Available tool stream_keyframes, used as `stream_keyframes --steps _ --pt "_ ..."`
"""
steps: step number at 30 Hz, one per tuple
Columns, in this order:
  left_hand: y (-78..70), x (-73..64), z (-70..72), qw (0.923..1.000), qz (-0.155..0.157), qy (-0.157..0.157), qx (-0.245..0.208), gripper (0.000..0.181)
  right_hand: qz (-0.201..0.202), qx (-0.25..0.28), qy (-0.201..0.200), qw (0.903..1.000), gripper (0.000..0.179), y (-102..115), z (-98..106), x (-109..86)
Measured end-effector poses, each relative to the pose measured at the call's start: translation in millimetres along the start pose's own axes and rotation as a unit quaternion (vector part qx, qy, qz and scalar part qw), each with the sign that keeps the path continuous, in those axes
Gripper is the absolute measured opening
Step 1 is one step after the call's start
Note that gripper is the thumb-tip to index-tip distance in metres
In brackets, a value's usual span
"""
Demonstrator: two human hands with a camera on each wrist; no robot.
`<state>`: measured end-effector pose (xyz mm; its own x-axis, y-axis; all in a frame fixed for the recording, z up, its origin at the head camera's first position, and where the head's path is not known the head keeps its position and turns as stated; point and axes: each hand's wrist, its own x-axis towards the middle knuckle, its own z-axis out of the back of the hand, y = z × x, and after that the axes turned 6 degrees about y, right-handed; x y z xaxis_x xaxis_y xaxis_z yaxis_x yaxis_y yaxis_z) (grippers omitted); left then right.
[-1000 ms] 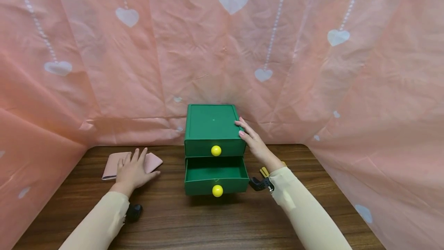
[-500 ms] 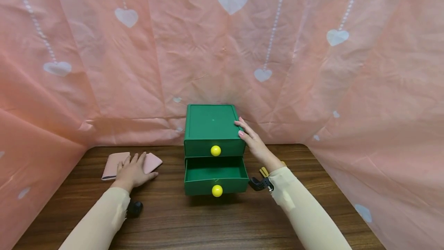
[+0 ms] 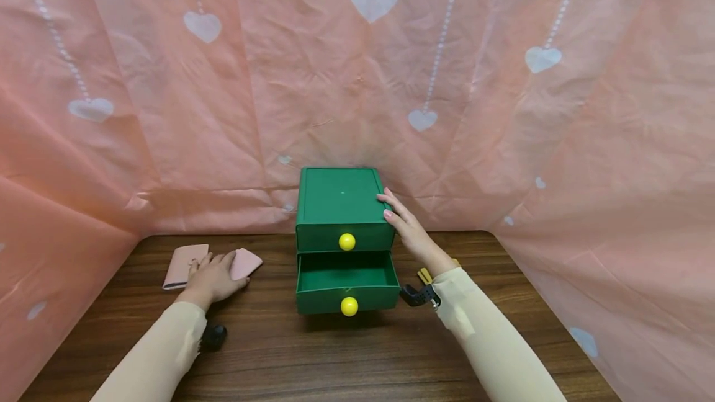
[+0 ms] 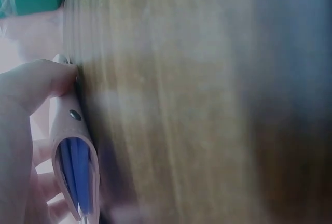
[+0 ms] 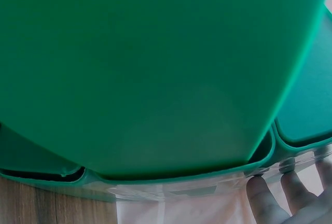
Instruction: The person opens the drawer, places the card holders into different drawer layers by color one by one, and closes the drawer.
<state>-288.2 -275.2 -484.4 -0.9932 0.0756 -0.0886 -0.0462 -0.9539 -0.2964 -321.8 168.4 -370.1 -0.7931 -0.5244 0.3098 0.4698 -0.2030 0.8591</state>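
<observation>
My left hand [image 3: 211, 279] lies over a pink wallet [image 3: 183, 265] at the left of the table, its fingers bent. Pink shows on both sides of the hand; the middle is covered. In the left wrist view, the thumb presses one side of the wallet [image 4: 69, 123] near a metal snap, with fingers along the other. Blue layers show inside its fold. My right hand [image 3: 413, 234] rests with extended fingers against the right side of a green drawer cabinet [image 3: 342, 194]. Below its closed upper drawer, the lower drawer [image 3: 349, 298] is pulled out and bare inside.
Each drawer has a round yellow knob [image 3: 347, 242] at the front. Something with yellow handles [image 3: 425, 276] lies partly hidden behind the right wrist. A pink curtain [image 3: 357, 92] with hearts encloses the back and sides of the wooden table [image 3: 357, 365].
My left hand has lowered slightly and its fingers have bent in over the wallet. The right hand stays at the cabinet, and the lower drawer has not moved.
</observation>
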Motion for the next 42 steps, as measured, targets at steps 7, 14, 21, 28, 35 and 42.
stream_keyframes --steps 7,14,21,28,35,42 --pt "-1.9 -6.5 0.7 0.9999 -0.012 -0.004 0.012 0.086 -0.005 0.002 0.003 1.0000 0.048 0 1 1.2" --pt "-0.8 -12.1 -1.7 0.9993 -0.030 -0.008 0.020 0.087 0.004 0.001 -0.002 1.0000 0.047 1 -1 -0.5" --pt "-5.6 -20.1 -1.8 0.9987 -0.043 -0.014 0.022 0.087 0.009 -0.001 -0.003 1.0000 0.048 0 -1 -0.6" --pt "-6.7 -24.7 0.0 0.9981 -0.053 -0.016 0.026 0.084 0.006 0.003 -0.005 1.0000 0.048 0 -1 0.0" --pt "-7.1 -26.2 -0.4 0.9970 -0.065 -0.015 0.039 0.084 0.004 -0.002 -0.004 1.0000 0.048 1 -1 -0.1" --pt "-9.4 -30.5 1.8 0.9968 -0.068 -0.010 0.041 0.084 0.005 0.010 0.000 0.9999 0.048 1 -1 0.1"
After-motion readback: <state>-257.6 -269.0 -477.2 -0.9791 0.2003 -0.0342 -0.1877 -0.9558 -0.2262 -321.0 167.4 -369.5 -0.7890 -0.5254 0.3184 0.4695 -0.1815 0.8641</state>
